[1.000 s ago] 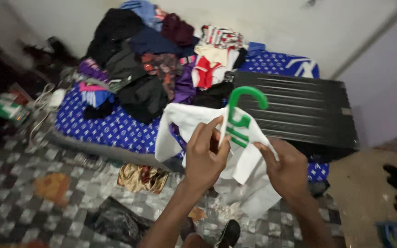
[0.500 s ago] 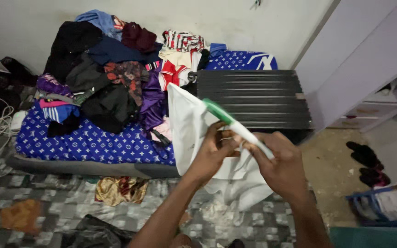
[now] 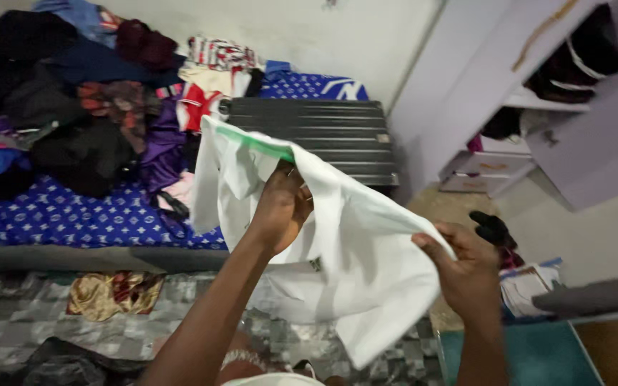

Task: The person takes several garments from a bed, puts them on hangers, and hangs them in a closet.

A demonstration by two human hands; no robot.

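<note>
My left hand (image 3: 280, 204) grips the upper part of a white garment (image 3: 352, 264) in the middle of the view. Part of a green plastic hanger (image 3: 255, 144) shows through the cloth near its top edge, left of that hand. My right hand (image 3: 466, 268) pinches the garment's right side lower down and holds it stretched out. The cloth hangs between the two hands over the floor beside the mattress.
A blue patterned mattress (image 3: 73, 214) carries a heap of clothes (image 3: 94, 93) and a black ribbed suitcase (image 3: 316, 129). An open lilac wardrobe (image 3: 538, 100) stands at the right. Gold fabric (image 3: 112, 293) and black shoes (image 3: 491, 229) lie on the floor.
The view has swung right, bringing the wardrobe in. The garment now covers the green hanger, and my hands have spread apart, stretching the white cloth wide.
</note>
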